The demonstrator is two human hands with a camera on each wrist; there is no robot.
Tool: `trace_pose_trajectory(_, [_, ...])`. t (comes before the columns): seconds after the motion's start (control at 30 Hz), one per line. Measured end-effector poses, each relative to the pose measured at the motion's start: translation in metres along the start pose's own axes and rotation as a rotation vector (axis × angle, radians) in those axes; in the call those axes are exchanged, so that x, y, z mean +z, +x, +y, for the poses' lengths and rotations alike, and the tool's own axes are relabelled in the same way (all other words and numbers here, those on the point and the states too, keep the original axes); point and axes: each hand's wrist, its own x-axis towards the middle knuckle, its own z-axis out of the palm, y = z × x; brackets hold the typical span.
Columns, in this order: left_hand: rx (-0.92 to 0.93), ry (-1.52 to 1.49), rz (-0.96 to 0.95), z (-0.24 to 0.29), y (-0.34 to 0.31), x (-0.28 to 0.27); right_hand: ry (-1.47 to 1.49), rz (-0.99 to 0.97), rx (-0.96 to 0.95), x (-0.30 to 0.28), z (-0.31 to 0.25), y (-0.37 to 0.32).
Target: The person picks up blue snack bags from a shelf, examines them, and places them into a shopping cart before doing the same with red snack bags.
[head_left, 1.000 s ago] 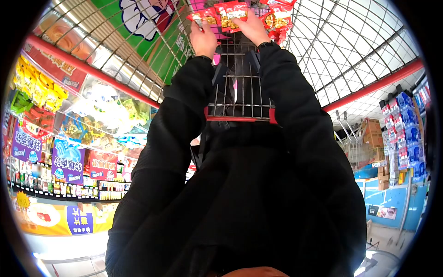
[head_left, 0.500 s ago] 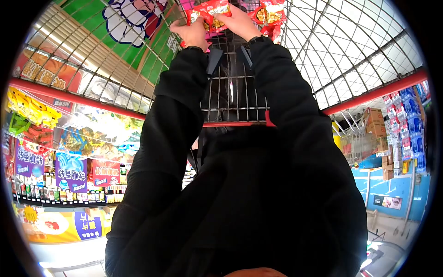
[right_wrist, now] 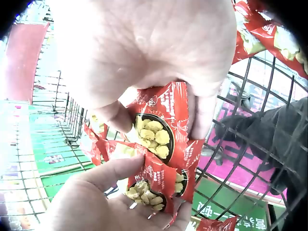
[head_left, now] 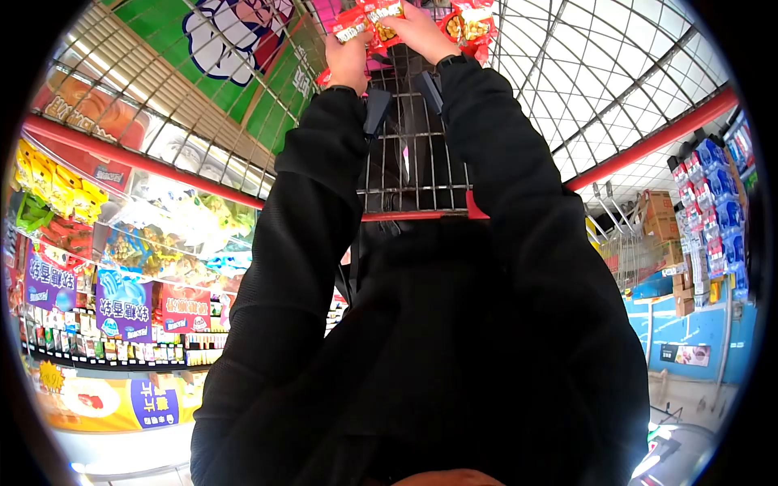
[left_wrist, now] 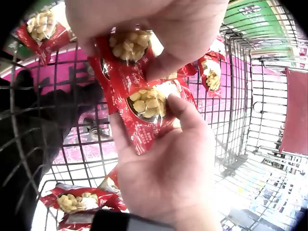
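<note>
My left hand (head_left: 348,63) pinches a red snack packet (head_left: 352,26) with a clear window showing yellowish pieces. Close beside it, my right hand (head_left: 416,34) grips a similar packet (head_left: 386,13). In the left wrist view, the near left hand (left_wrist: 159,29) is at the top and the right hand (left_wrist: 166,168) has its thumb across a packet (left_wrist: 144,108). The right wrist view shows the two held packets overlapping, the right hand's packet (right_wrist: 156,130) above the left hand's (right_wrist: 149,185), with more red wrapping behind them.
A wire shopping cart with a red rim (head_left: 660,146) surrounds the hands. More red packets (head_left: 470,24) are at its right; others (left_wrist: 77,199) show lower in the left wrist view. Snack shelves (head_left: 73,324) stand left, hanging goods (head_left: 717,211) and cartons (head_left: 660,219) right.
Since a second ago both hands have shifted slightly left. The left hand, more spread half a second ago, has its fingers closed around a packet, and the held packets have changed angle.
</note>
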Motion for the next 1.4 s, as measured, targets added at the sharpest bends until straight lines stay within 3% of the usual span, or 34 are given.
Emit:
trace_pose_trajectory(0.13, [-0.039,0.058,0.029,0.017,-0.01,0.0,0.123,0.012,0.068,0.007,0.002,-0.005])
trace_pose_trajectory(0.23, [-0.001,0.015,0.021,0.032,-0.02,-0.001,0.273,-0.003,-0.072,0.009,-0.009,-0.01])
trace_pose_trajectory(0.27, [0.0,-0.021,-0.05,0.039,-0.026,-0.002,0.276,-0.004,-0.039,0.008,-0.015,-0.012])
trace_pose_trajectory(0.33, [-0.061,-0.032,-0.094,0.063,-0.043,0.002,0.281,-0.009,0.022,0.006,-0.036,-0.019])
trace_pose_trajectory(0.43, [-0.073,-0.058,-0.17,0.084,-0.053,0.0,-0.09,0.08,0.161,-0.007,-0.086,-0.033])
trace_pose_trajectory(0.47, [-0.064,-0.068,-0.197,0.089,-0.055,-0.002,0.038,0.102,0.007,-0.006,-0.076,-0.029])
trace_pose_trajectory(0.57, [0.066,-0.077,-0.269,0.12,-0.08,0.002,-0.033,0.117,-0.1,-0.009,-0.104,-0.03])
trace_pose_trajectory(0.6, [0.135,-0.091,-0.283,0.132,-0.093,0.004,0.082,0.11,-0.072,-0.003,-0.137,-0.046])
trace_pose_trajectory(0.7, [0.244,-0.032,-0.388,0.161,-0.112,0.0,0.066,0.055,-0.241,-0.008,-0.169,-0.056])
trace_pose_trajectory(0.73, [0.285,0.023,-0.397,0.169,-0.125,0.0,-0.108,0.111,-0.14,-0.007,-0.2,-0.074])
trace_pose_trajectory(0.77, [0.315,-0.033,-0.475,0.177,-0.134,-0.003,0.182,0.041,-0.083,0.002,-0.224,-0.093])
trace_pose_trajectory(0.83, [0.23,-0.028,-0.497,0.188,-0.147,-0.01,0.156,-0.08,-0.332,-0.002,-0.22,-0.081])
trace_pose_trajectory(0.9, [0.253,-0.037,-0.57,0.201,-0.177,-0.018,0.101,-0.061,-0.318,-0.007,-0.224,-0.093])
trace_pose_trajectory(1.03, [0.333,-0.037,-0.684,0.227,-0.25,-0.041,0.16,-0.19,-0.315,0.022,-0.291,-0.16])
trace_pose_trajectory(1.23, [0.586,0.005,-0.575,0.232,-0.313,-0.092,0.124,-0.271,-0.441,0.064,-0.335,-0.215])
trace_pose_trajectory(1.37, [0.653,0.026,-0.552,0.233,-0.352,-0.13,0.104,-0.306,-0.463,0.094,-0.348,-0.244])
trace_pose_trajectory(1.4, [0.712,-0.077,-0.559,0.231,-0.366,-0.135,0.017,-0.291,-0.481,0.101,-0.354,-0.254])
